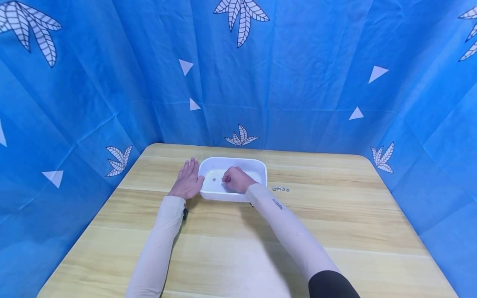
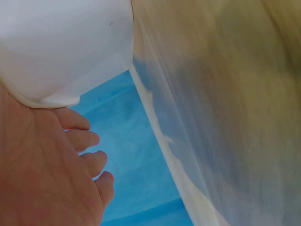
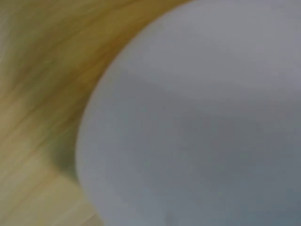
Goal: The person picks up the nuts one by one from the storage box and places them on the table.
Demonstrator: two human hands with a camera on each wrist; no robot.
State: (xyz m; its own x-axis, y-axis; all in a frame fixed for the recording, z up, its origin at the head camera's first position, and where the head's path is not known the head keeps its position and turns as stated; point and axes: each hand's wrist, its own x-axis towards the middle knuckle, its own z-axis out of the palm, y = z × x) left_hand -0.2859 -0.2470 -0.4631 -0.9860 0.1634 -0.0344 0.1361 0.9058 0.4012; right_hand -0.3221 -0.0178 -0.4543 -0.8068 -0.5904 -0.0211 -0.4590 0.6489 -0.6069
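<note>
Watching from far off, I see a small shiny bit (image 1: 214,180) lying on the floor of a white tub (image 1: 223,197). It looks like metal, so I guess it is hard, light for its size and slippery. I would pinch it by its sides with two fingertips. The tub is smooth, with round corners and a thin lip. It looks like stiff plastic, light enough to slide if bumped, so I would hold it by the lip.

The right hand (image 1: 238,180) is inside the tub, fingers curled in. I can't tell if they pinch anything, and my right wrist view shows only blurry white wall and wood. The left hand (image 1: 187,182) lies flat with its thumb out, touching the tub's left end, not wrapped around it.

Just right of the tub, four more shiny bits (image 1: 279,188) sit in a row. The table (image 1: 231,248) is pale, with streaky wood grain. Thin, pale sleeves (image 1: 154,244) hug both arms. Around it all hangs a creased blue cloth (image 1: 316,62) with white leaves and triangles.
</note>
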